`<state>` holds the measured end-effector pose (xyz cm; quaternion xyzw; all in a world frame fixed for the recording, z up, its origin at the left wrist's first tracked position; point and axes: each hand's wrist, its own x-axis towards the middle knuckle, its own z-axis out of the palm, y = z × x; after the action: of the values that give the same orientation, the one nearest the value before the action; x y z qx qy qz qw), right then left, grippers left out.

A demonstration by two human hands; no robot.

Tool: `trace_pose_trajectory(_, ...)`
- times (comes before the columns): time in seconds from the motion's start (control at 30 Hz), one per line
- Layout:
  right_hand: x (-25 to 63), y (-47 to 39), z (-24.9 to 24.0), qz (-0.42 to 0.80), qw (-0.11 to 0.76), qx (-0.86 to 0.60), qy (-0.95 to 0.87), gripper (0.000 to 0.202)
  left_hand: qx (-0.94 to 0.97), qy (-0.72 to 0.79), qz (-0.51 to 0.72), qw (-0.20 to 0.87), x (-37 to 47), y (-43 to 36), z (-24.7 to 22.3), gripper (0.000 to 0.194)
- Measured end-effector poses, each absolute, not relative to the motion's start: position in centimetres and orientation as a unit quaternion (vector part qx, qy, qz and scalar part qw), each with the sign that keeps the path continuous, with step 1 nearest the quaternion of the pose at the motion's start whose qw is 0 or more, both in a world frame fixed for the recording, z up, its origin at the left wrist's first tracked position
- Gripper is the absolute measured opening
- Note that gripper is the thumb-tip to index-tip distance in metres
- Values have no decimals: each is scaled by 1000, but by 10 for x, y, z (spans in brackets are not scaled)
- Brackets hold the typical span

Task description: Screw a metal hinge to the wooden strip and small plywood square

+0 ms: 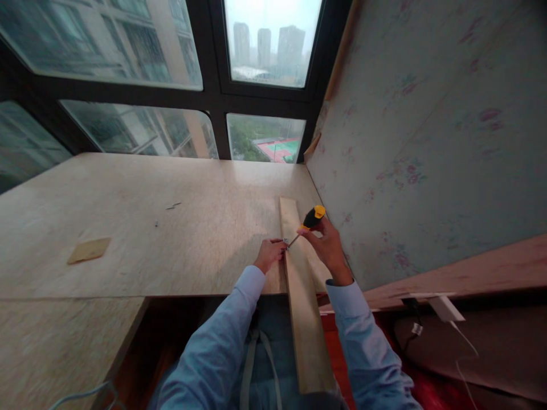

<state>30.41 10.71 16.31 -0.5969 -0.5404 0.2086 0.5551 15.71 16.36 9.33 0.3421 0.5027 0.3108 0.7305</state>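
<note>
A long wooden board (302, 296) lies across the front edge of the stone-look counter, its near end over my lap. My right hand (325, 246) grips a screwdriver (314, 217) with a black and yellow handle. The shaft slants down to the left, and its tip meets a small metal piece (286, 242) at the board's left edge. With fingers pinched at that same piece is my left hand (271, 253). The metal piece looks like a small bracket or hinge, mostly hidden by my fingertips.
On the counter (192, 250) lie a flat brown piece of card or wood (89, 250), a few thin metal bits (173, 205) and a tiny dark part (156, 224). A papered wall (410, 142) rises close on the right. Windows stand behind. A white plug (445, 308) with a cord sits lower right.
</note>
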Motion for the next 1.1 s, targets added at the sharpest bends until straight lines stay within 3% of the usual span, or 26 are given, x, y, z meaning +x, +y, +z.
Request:
trace_pose_trajectory(0.13,300,110,164,136,541,-624,-547,50,342,498,313,733,156,163,94,11)
trace_pose_trajectory(0.3,295,103,161,309,589,-492,-561,50,337,506,316,728,157,163,94,14)
trace_pose_trajectory(0.4,297,100,163,350,587,-481,-549,51,337,503,316,730,157,164,93,14)
trace_pose_trajectory(0.63,298,102,172,151,514,-652,-536,58,342,493,320,733,157,163,91,10)
trace_pose_trajectory(0.87,297,98,170,318,565,-491,-582,48,341,498,324,729,157,164,90,9)
trace_pose_trajectory(1.1,295,97,167,295,568,-505,-579,45,353,506,324,717,157,164,86,8)
